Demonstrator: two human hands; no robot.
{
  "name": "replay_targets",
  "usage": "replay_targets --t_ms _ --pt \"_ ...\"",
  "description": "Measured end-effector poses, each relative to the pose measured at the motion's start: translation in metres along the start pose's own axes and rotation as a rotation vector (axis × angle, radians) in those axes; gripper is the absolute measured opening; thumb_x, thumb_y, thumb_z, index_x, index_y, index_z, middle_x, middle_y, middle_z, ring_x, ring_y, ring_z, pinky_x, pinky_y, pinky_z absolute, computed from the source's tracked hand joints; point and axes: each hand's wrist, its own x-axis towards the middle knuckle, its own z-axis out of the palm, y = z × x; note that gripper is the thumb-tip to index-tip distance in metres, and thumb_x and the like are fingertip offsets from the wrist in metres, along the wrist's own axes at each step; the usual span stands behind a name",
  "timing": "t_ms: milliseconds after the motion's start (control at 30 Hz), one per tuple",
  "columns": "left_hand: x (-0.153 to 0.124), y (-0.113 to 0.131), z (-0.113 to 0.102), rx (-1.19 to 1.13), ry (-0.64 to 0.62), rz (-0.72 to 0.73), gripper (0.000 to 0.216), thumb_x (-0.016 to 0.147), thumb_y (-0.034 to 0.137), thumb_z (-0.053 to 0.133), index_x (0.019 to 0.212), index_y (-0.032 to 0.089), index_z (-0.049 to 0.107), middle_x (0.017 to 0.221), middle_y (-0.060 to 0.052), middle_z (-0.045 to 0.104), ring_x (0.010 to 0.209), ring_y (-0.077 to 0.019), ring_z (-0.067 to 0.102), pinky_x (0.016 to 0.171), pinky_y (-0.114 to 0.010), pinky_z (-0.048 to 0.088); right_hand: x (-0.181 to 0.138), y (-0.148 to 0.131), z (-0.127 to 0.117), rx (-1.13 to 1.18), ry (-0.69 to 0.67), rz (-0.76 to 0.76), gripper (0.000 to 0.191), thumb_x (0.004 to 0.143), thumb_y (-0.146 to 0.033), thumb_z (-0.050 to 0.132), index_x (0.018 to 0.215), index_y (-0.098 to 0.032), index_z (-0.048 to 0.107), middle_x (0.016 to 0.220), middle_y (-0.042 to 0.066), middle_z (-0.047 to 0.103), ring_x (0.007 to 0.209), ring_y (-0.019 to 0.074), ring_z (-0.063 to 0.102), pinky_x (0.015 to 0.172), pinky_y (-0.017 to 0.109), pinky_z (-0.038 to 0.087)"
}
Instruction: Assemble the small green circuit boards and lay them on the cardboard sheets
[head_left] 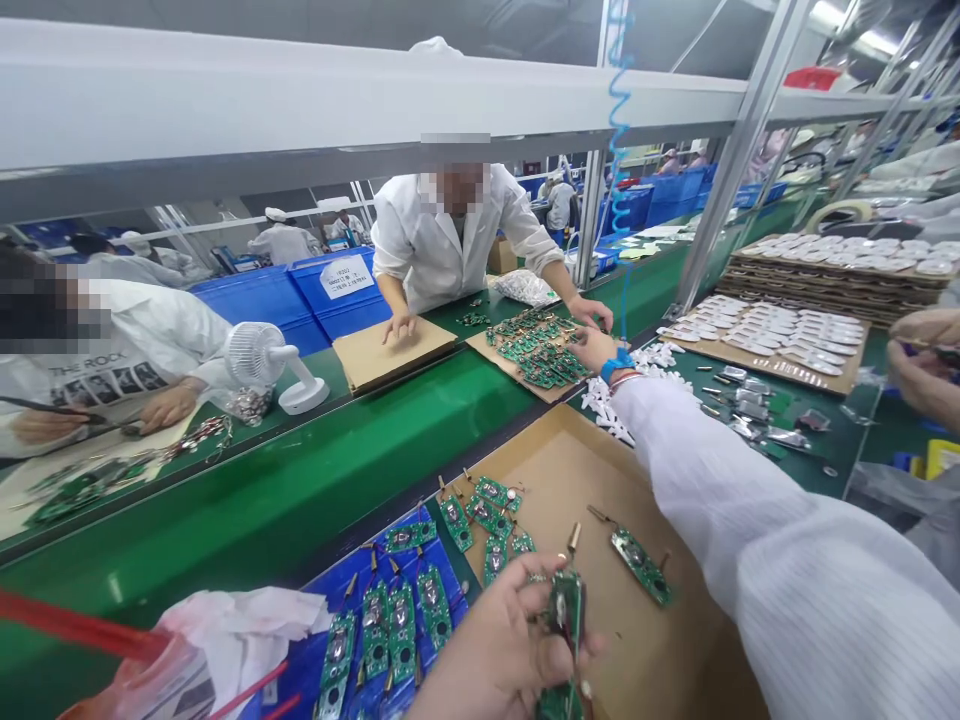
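My left hand (502, 640) is closed around green circuit boards (564, 612), held upright over a brown cardboard tray (600, 465). My right hand (596, 350), with a blue band at the wrist, reaches across to a pile of circuit boards (540, 340) on a cardboard sheet; its fingertips are at the pile's right edge, and their grip is too small and hidden to make out. A single board (640, 565) lies in the tray to the right of my left hand. Several more boards with brass-coloured parts lie in the tray's left side and on a blue sheet (300, 690).
Across the green bench, a co-worker (457, 240) has one hand by the pile. Another person sits left, near a white fan (262, 355). White plastic parts (611, 405) lie beyond the tray; white shells (772, 335) cover cardboard at right. A metal post (739, 150) stands ahead.
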Motion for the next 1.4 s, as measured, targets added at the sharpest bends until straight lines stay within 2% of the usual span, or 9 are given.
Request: replay_targets --t_ms 133,300,500,667,800,1033,1167,1233,1400 --pt "-0.019 0.013 0.015 0.098 0.186 0.186 0.047 0.073 0.048 0.071 0.104 0.016 0.055 0.094 -0.009 0.067 0.085 -0.0196 0.067 0.069 -0.025 0.049 -0.07 -0.028 -0.043 0.166 -0.161 -0.198 0.027 0.09 -0.028 0.053 0.11 -0.014 0.062 0.099 0.006 0.068 0.09 0.0165 0.063 0.08 0.029 0.051" --pt "-0.048 0.01 0.028 0.286 0.322 0.491 0.038 0.07 0.032 0.077 0.097 0.024 0.052 0.101 -0.003 0.069 0.097 -0.0174 0.064 0.08 -0.024 0.048 -0.208 -0.038 -0.099 0.389 -0.378 -0.484 0.027 0.086 -0.04 0.055 0.099 -0.02 0.067 0.095 0.003 0.07 0.084 0.0166 0.065 0.074 0.027 0.051" --pt "-0.089 -0.009 0.034 0.501 0.323 0.666 0.025 0.079 0.025 0.068 0.096 0.025 0.049 0.101 -0.003 0.071 0.097 -0.0164 0.065 0.082 -0.026 0.051 -0.308 -0.022 -0.1 0.419 -0.371 -0.364 0.027 0.088 -0.04 0.05 0.096 -0.022 0.068 0.093 0.005 0.071 0.086 0.0188 0.066 0.074 0.03 0.052" --pt "-0.113 -0.015 0.037 0.54 0.314 0.71 0.021 0.08 0.019 0.065 0.092 0.024 0.049 0.101 -0.004 0.071 0.101 -0.0201 0.064 0.083 -0.029 0.052 -0.338 -0.008 -0.066 0.416 -0.416 -0.227 0.024 0.087 -0.036 0.05 0.093 -0.02 0.067 0.087 0.005 0.071 0.079 0.0194 0.066 0.069 0.032 0.054" --pt "-0.123 -0.018 0.038 0.515 0.299 0.703 0.022 0.08 0.019 0.066 0.09 0.025 0.048 0.099 -0.003 0.071 0.102 -0.0199 0.063 0.082 -0.028 0.051 -0.36 -0.014 -0.065 0.493 -0.399 -0.207 0.022 0.086 -0.037 0.053 0.093 -0.02 0.067 0.087 0.006 0.071 0.08 0.0199 0.066 0.073 0.035 0.054" --pt "-0.093 -0.03 0.041 0.428 0.198 0.625 0.022 0.081 0.019 0.062 0.097 0.023 0.047 0.103 -0.005 0.067 0.101 -0.0183 0.062 0.089 -0.031 0.048 -0.384 -0.049 -0.074 0.832 -0.351 -0.338 0.03 0.085 -0.036 0.058 0.11 -0.021 0.061 0.102 0.007 0.068 0.086 0.0178 0.065 0.077 0.032 0.053" --pt "-0.068 -0.027 0.025 1.049 0.251 0.542 0.029 0.089 0.024 0.051 0.117 0.02 0.048 0.124 -0.011 0.058 0.116 -0.0202 0.053 0.094 -0.033 0.045 -0.363 -0.03 -0.063 0.551 -0.331 -0.165 0.026 0.086 -0.038 0.051 0.094 -0.017 0.064 0.088 0.005 0.07 0.078 0.0184 0.065 0.07 0.031 0.053" --pt "-0.062 -0.027 0.011 1.332 0.281 0.454 0.028 0.084 0.02 0.056 0.112 0.019 0.055 0.118 -0.011 0.061 0.111 -0.0241 0.056 0.093 -0.037 0.044 -0.348 -0.009 -0.053 0.311 -0.334 -0.088 0.025 0.084 -0.036 0.05 0.077 -0.016 0.063 0.07 0.003 0.067 0.065 0.0181 0.063 0.059 0.029 0.05" --pt "-0.048 -0.038 -0.016 1.63 0.395 0.336 0.022 0.08 0.017 0.06 0.102 0.012 0.061 0.108 -0.017 0.06 0.108 -0.0334 0.053 0.094 -0.044 0.037 -0.335 0.028 -0.029 0.049 -0.272 0.001 0.026 0.077 -0.027 0.057 0.052 -0.02 0.052 0.047 0.001 0.052 0.05 0.0188 0.055 0.05 0.029 0.041"
